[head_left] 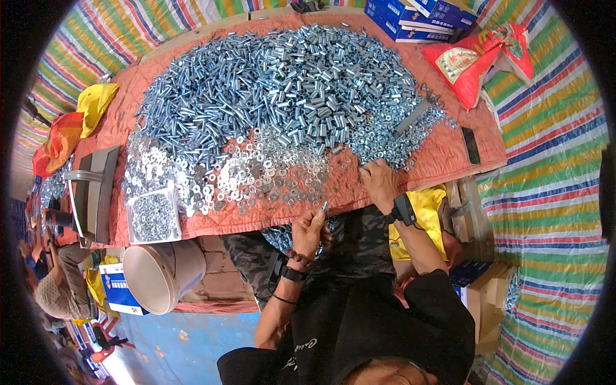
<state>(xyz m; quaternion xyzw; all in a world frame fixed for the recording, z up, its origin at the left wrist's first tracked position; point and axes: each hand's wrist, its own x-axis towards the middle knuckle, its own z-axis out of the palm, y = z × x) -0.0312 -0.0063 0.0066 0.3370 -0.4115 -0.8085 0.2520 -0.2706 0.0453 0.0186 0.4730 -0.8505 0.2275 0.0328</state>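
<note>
My left hand (pixel 308 232) is at the table's near edge, thumb and fingers pinched round a small silvery bolt (pixel 325 206) that stands up from the grip. Further right, my right hand (pixel 380 183) rests on the red quilted cloth (pixel 436 153) with curled fingers, at the near edge of a heap of small nuts (pixel 384 136). Whatever its fingertips hold is hidden. Flat washers (pixel 247 168) lie scattered beyond my left hand. Behind them spread a big pile of metal rods (pixel 205 96) and, to its right, short metal sleeves (pixel 314 86).
A white tray of small washers or rings (pixel 154 217) sits at the table's near left, above a white bucket (pixel 149 278). A grey metal strip (pixel 412 117) lies on the nuts, with a dark phone-like slab (pixel 470 145) to its right. Blue boxes (pixel 417 22) and a red bag (pixel 459 67) stand far right.
</note>
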